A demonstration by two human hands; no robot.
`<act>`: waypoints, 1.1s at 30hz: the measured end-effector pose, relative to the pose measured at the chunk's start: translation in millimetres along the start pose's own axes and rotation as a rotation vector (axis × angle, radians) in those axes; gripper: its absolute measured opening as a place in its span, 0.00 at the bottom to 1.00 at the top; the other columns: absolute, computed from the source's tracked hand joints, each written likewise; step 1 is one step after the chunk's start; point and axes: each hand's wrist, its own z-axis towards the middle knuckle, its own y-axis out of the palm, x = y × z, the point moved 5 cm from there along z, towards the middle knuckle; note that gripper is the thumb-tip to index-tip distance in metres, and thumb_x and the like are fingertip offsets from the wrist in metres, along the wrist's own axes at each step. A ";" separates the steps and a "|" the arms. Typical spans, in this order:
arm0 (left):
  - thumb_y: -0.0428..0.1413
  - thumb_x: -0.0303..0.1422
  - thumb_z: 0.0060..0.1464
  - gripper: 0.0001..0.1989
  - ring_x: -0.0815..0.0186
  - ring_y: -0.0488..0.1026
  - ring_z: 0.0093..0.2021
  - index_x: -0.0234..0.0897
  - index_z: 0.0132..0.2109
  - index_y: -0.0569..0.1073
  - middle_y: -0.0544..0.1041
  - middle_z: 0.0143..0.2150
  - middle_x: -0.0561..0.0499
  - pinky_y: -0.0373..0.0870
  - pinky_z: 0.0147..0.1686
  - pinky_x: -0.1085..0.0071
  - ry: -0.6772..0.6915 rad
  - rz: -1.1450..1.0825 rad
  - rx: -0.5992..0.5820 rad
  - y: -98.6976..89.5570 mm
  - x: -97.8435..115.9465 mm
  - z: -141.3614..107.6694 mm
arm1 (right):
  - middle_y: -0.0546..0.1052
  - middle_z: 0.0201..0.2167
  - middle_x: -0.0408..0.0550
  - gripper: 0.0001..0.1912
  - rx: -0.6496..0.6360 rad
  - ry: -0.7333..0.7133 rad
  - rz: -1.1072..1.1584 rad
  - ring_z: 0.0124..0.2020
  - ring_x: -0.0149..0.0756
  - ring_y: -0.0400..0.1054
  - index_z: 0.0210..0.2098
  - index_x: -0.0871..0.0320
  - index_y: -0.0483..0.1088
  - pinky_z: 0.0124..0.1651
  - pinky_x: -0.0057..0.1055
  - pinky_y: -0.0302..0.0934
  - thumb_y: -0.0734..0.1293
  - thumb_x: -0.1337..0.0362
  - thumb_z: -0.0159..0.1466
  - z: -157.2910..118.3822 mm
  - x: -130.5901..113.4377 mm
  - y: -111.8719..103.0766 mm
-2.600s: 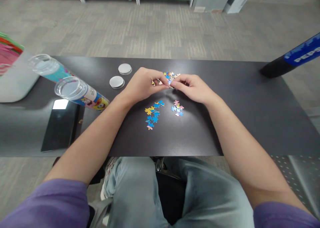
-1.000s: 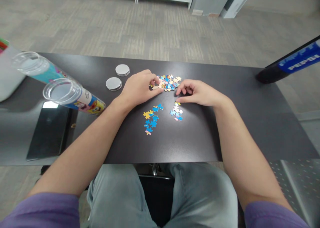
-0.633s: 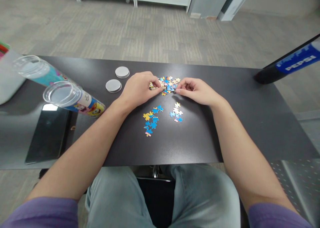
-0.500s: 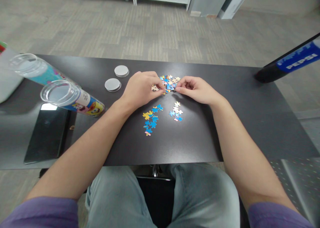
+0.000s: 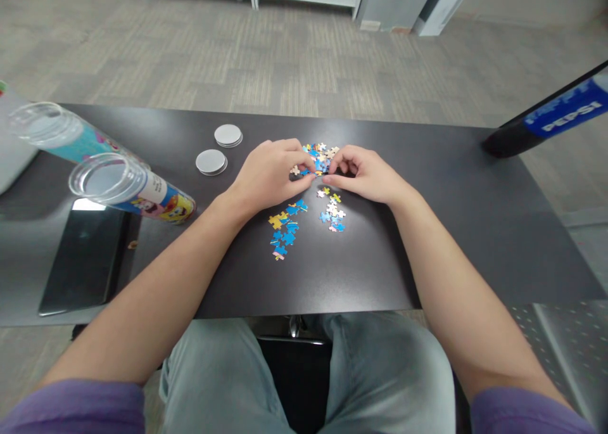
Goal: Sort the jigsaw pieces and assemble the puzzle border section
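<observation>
At the far middle of the table lies a heap of jigsaw puzzle pieces [image 5: 322, 164], partly covered by both hands. My left hand [image 5: 273, 173] reaches over its left side, thumb and index fingertip drawn close together. From the right comes my right hand [image 5: 365, 175], its thumb and fingers bent inward in a pinch at the near edge of the heap. Whatever is between the fingertips is too small to make out. Nearer to me are a joined blue and yellow puzzle section [image 5: 287, 234] and a smaller pale and blue group [image 5: 333, 213]. Some yellowish puzzle pieces [image 5: 335, 198] lie at its top.
White round lids [image 5: 211, 161] lie left of the heap. Two clear-topped printed jars [image 5: 159, 196] stand at the left, by a black tablet-like device [image 5: 80, 256]. A Pepsi bottle [image 5: 546, 117] stands at the right end of the dark table [image 5: 361, 275].
Small yellowish and pale pieces now show above the right-hand group, below my fingertips. My right hand has moved slightly left, closer to my left hand. The view has shifted a little.
</observation>
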 end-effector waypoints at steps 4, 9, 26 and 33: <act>0.82 0.53 0.67 0.18 0.41 0.89 0.56 0.54 0.55 0.90 0.90 0.59 0.44 0.83 0.57 0.47 -0.003 -0.069 -0.055 3.9 -5.7 -1.7 | 0.74 0.41 0.48 0.19 -0.002 -0.073 -0.045 0.42 0.54 0.68 0.36 0.42 0.80 0.49 0.50 0.63 0.91 0.49 0.61 1.1 0.1 1.7; 0.92 0.56 0.50 0.40 0.34 0.84 0.64 0.56 0.65 0.88 0.88 0.66 0.41 0.77 0.68 0.41 -0.006 -0.019 -0.114 3.6 -16.4 -5.2 | 0.76 0.47 0.50 0.24 -0.070 -0.037 -0.032 0.47 0.56 0.70 0.41 0.40 0.85 0.55 0.55 0.70 0.96 0.50 0.55 -2.7 7.6 -9.9; 0.69 0.50 0.80 0.10 0.37 0.86 0.58 0.57 0.56 0.92 0.91 0.58 0.42 0.77 0.62 0.35 -0.027 -0.029 0.008 12.2 -26.4 -3.6 | 0.76 0.41 0.49 0.10 0.044 -0.123 -0.115 0.40 0.56 0.71 0.45 0.36 0.86 0.48 0.55 0.69 0.86 0.45 0.72 3.5 0.9 6.7; 0.69 0.45 0.79 0.06 0.38 0.88 0.60 0.54 0.54 0.90 0.93 0.58 0.44 0.79 0.61 0.36 -0.042 -0.081 -0.010 18.3 -27.7 -5.3 | 0.76 0.39 0.49 0.12 0.038 -0.122 -0.116 0.36 0.54 0.67 0.45 0.37 0.85 0.46 0.56 0.67 0.85 0.43 0.73 6.1 3.2 7.4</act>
